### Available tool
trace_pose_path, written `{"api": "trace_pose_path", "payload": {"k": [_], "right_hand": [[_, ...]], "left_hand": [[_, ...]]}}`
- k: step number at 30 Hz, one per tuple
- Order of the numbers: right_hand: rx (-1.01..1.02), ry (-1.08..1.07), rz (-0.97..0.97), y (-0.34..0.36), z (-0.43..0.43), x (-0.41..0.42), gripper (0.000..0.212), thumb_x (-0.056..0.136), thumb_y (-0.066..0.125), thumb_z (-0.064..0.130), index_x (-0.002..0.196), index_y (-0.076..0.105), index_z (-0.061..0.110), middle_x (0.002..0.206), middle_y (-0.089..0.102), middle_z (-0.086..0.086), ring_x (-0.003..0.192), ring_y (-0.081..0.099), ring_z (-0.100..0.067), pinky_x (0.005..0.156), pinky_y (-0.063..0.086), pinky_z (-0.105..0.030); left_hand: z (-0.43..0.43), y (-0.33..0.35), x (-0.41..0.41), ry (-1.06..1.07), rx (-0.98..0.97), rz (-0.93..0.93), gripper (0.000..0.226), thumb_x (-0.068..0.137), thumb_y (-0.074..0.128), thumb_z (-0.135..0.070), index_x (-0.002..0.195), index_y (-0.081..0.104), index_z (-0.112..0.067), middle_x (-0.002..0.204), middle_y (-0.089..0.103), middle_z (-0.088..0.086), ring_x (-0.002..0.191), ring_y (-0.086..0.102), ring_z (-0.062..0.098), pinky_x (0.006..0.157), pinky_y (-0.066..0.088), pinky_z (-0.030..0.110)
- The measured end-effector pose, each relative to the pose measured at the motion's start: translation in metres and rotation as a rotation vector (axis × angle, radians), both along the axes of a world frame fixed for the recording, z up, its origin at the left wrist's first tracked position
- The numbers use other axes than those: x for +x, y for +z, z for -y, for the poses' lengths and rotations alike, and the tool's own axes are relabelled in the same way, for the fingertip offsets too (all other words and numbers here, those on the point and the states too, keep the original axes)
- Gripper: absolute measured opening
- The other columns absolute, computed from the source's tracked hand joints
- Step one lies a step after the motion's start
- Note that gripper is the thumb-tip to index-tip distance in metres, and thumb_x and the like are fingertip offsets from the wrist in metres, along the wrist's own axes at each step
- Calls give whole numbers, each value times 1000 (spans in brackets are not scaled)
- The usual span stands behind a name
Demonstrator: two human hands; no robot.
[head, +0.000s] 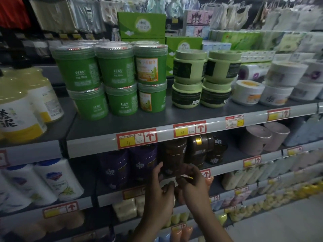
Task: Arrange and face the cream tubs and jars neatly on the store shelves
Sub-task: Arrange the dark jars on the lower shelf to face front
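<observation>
Dark brown jars (174, 154) and purple jars (143, 161) stand on the second shelf. Both hands are at that shelf's front rail, just below the brown jars. My right hand (192, 187) pinches a small white and yellow price label (187, 177) at the rail. My left hand (160, 191) has its fingers curled on the white part of the same label and its thumb raised beside a brown jar's base. On the top shelf (122, 123) stand stacked green tubs (115, 67), pale green jars (190, 67) and white tubs (248, 91).
Large yellow and white bottles (19, 109) stand at the left of the top shelf. White bottles (57, 179) sit lower left, and toilet paper rolls (262, 140) to the right of the brown jars. Green boxes (141, 25) and tissue packs are behind. Floor shows at lower right.
</observation>
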State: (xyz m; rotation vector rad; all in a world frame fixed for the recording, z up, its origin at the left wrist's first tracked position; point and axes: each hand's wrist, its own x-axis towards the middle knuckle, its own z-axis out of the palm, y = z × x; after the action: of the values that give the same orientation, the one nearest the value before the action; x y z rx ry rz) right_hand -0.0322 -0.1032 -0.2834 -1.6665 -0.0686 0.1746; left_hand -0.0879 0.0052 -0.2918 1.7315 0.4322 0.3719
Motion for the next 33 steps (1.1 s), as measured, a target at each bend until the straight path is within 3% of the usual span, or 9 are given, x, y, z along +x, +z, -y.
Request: {"api": "trace_pose_path", "payload": {"k": [2,4,7,10,13,16,21,27,33], "right_hand": [[9,-9,-10,3,4,4,35,93,67,-3,110,68,27,98,76,13,98,74,-9,90,60,-37],[7,-15,-41,4,7,9,39,93,66,-2,111,67,33,98,76,15,97,73,-7,93,59,-41],[11,8,-97,2,9,21,45,95,64,0,117,64,40,103,77,18,103,72,-6,101,57,-48],[27,83,-144,7,11,28,50,99,60,1,137,59,33,120,71,13,116,67,-9,109,54,-46],[65,183,-194,11,13,36,57,98,56,-3,148,53,24,126,73,6,118,68,-13,108,56,-43],[81,281,-207,13,16,44,61,95,61,5,151,52,28,130,75,7,124,68,-13,110,55,-45],[152,392,-210,18,18,52,67,87,59,13,150,54,33,132,75,8,127,68,-15,112,53,-48],[174,443,-228,19,20,60,76,85,57,15,156,47,41,143,68,11,137,61,-14,115,51,-48],[193,499,-265,26,28,64,71,90,52,6,152,51,40,142,69,7,136,61,-16,114,52,-49]], "left_hand": [[1,1,5,-11,-22,1,62,104,58,-11,143,34,-54,126,38,-42,117,43,-18,91,39,12],[5,5,12,-1,-75,24,55,108,53,-18,142,31,-55,128,37,-41,115,40,-22,100,38,21],[16,10,25,62,-213,77,33,108,38,-53,139,33,-64,150,39,-27,135,40,-10,116,33,31],[23,12,41,104,-296,123,50,93,32,-82,142,33,-72,158,37,-27,145,35,-7,122,29,34],[28,10,59,131,-312,120,84,78,34,-98,154,27,-62,164,34,-22,150,33,2,127,27,45],[34,15,77,234,-360,67,90,80,38,-95,158,23,-55,167,31,-11,152,33,15,125,29,54],[42,28,95,437,-478,-65,79,91,46,-79,158,34,-38,156,48,5,137,51,31,113,43,55],[41,19,121,502,-524,-84,124,43,53,-109,147,51,-41,145,59,1,126,60,28,107,50,55],[52,49,118,488,-510,-133,70,90,59,-73,145,53,-31,138,63,5,121,62,30,105,51,54]]}}
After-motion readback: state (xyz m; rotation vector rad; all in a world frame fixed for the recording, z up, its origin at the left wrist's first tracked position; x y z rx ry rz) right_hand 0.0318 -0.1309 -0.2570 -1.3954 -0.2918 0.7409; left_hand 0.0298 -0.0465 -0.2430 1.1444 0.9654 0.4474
